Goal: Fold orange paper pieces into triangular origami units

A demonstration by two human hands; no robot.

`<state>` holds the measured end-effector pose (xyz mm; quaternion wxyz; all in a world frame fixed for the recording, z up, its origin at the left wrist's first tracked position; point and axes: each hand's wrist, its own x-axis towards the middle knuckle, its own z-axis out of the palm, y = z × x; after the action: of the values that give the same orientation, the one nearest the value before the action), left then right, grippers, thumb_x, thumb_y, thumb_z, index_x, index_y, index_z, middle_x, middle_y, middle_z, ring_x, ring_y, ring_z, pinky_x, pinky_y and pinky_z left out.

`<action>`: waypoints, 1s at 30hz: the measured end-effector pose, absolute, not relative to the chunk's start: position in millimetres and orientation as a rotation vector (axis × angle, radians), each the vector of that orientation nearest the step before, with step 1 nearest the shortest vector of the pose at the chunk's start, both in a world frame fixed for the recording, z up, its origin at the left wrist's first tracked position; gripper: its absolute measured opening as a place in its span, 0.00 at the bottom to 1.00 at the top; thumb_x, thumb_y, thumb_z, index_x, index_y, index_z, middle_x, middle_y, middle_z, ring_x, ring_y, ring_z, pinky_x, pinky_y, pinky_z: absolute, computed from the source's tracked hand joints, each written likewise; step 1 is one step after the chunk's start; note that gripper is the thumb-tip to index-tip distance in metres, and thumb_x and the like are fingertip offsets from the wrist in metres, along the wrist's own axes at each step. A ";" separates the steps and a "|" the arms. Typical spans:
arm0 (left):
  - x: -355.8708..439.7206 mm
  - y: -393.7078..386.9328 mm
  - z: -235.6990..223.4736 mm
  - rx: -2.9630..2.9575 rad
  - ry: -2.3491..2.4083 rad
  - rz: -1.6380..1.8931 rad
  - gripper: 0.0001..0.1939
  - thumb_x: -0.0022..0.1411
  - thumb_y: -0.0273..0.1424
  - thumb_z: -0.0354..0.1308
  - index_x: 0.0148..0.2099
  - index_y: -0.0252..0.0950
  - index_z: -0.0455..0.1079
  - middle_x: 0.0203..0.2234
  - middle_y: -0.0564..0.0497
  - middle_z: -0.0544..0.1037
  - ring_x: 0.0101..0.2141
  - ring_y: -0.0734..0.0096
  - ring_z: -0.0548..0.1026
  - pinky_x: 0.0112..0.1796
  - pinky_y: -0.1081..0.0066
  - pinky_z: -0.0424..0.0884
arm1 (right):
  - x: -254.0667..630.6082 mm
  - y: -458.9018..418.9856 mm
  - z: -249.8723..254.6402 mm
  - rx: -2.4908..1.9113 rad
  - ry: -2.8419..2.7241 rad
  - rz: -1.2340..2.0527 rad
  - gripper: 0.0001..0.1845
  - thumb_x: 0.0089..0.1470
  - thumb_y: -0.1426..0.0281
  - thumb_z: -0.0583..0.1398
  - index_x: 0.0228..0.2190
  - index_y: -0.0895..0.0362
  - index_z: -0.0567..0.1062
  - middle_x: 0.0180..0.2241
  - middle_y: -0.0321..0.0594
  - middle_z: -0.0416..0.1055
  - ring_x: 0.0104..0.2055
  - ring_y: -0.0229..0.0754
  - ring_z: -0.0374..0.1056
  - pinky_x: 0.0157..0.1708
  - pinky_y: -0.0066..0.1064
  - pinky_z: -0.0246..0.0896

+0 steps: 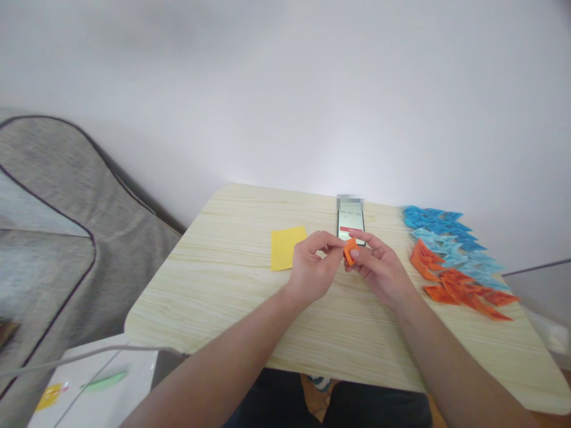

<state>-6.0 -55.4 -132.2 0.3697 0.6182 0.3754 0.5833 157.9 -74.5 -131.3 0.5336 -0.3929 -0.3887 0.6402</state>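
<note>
A small folded piece of orange paper (350, 252) is held up over the middle of the table between both hands. My left hand (316, 261) pinches its left edge between thumb and forefinger. From the other side, my right hand (379, 266) grips it with the thumb on its face and fingers behind. Behind the hands lies a phone (351, 217) with a running-time display and a red bar; the fingers cover its lower end. A yellow paper sheet (285, 246) rests flat just left of my left hand, partly hidden by it.
On the right of the table (214, 279) lie folded paper pieces in rows: dark blue (439, 221), light blue (459, 252) and orange (464, 288). A white wall stands behind. To the left are a grey fabric seat (57, 178), a white box (98, 386) and a cable (111, 348).
</note>
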 end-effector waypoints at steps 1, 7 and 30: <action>-6.4 -55.2 -132.2 1.582 0.958 1.501 0.07 0.60 0.23 0.61 0.34 0.38 0.79 0.28 0.53 0.81 0.30 0.71 0.76 0.35 0.69 0.72 | 158.0 -74.0 -131.6 -0.933 -0.910 1.534 0.24 0.51 0.68 0.73 0.50 0.51 0.78 0.32 0.36 0.81 0.33 0.38 0.73 0.31 0.29 0.73; -9.1 -55.9 -129.5 1.621 0.918 1.498 0.11 0.60 0.21 0.61 0.34 0.40 0.82 0.28 0.52 0.81 0.33 0.68 0.74 0.37 0.67 0.71 | 161.0 -73.9 -134.6 -0.934 -0.908 1.600 0.08 0.55 0.64 0.70 0.35 0.55 0.82 0.33 0.39 0.80 0.32 0.39 0.75 0.33 0.33 0.77; -5.9 -57.1 -127.4 1.614 0.972 1.381 0.04 0.60 0.30 0.68 0.39 0.38 0.79 0.32 0.51 0.82 0.34 0.69 0.75 0.38 0.66 0.70 | 164.0 -72.9 -141.3 -0.923 -1.024 1.197 0.07 0.54 0.67 0.71 0.37 0.48 0.82 0.36 0.34 0.82 0.37 0.41 0.75 0.44 0.37 0.72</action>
<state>-5.9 -57.1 -127.4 0.3919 0.6355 0.3830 0.5440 164.0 -72.9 -141.3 0.6114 -0.4000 -0.4437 0.5189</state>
